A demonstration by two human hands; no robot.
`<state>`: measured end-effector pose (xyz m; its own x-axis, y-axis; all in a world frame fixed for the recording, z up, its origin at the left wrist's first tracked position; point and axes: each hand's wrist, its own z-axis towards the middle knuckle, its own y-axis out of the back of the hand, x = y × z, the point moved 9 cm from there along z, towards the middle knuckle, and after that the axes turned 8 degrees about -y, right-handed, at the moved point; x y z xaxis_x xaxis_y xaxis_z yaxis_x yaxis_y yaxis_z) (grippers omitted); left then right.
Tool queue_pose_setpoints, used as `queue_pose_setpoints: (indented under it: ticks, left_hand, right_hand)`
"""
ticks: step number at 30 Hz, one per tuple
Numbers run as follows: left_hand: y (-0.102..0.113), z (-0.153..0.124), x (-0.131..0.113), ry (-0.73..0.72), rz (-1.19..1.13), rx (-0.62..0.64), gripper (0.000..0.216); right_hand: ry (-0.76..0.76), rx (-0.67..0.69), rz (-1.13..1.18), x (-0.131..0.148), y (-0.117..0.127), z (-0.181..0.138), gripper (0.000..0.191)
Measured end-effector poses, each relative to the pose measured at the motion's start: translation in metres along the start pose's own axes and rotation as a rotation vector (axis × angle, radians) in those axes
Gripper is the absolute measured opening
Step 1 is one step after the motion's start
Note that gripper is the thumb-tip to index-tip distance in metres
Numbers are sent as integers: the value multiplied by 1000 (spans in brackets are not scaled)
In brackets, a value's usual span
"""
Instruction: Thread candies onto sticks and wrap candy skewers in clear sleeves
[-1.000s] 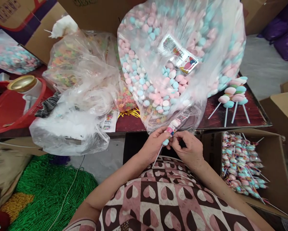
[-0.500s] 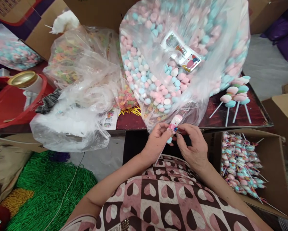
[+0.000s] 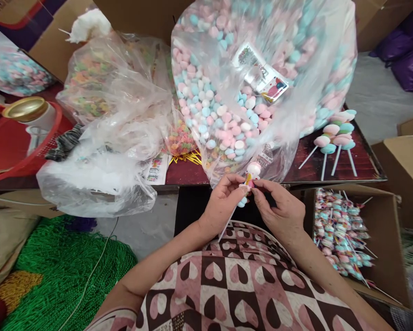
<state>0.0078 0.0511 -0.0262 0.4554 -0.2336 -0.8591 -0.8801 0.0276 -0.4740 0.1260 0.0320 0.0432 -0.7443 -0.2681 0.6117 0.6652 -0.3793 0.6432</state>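
My left hand (image 3: pixel 223 200) is closed around a marshmallow skewer (image 3: pixel 253 169), its thin white stick slanting down to the lower left. The marshmallows are white, pink and blue, and clear plastic with a colourful print seems to cover them. My right hand (image 3: pixel 284 209) pinches the plastic on the right side with thumb and forefinger. Just behind my hands lies a large clear bag of pink, blue and white marshmallows (image 3: pixel 234 131), with a stack of small printed plastic sleeves (image 3: pixel 260 71) on it. Several bare marshmallow skewers (image 3: pixel 337 133) rest at the table's right end.
A cardboard box (image 3: pixel 386 234) of wrapped skewers stands low at the right. On the dark red table (image 3: pixel 180 172) are gold twist ties (image 3: pixel 186 157), a bag of gummy candies (image 3: pixel 92 87), crumpled plastic (image 3: pixel 99 170) and a red basket (image 3: pixel 51 138). Green strands (image 3: pixel 71 266) lie lower left.
The skewer has turned slightly in my hands, so a different part of the print and more white marshmallow show. My right fingers have shifted on the plastic. The view has moved a little.
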Motion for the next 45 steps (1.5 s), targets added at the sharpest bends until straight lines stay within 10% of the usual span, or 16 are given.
queue_pose_setpoints:
  ticks: [23,45]
  left_hand:
    - [12,7,9,-66,150,-87,30]
    - [-16,-4,29,328,-237,110,32]
  right_hand:
    - [-46,38,-59,-9,-11,-9,16]
    - [-29,-9,-49,-2,-2,-4,10]
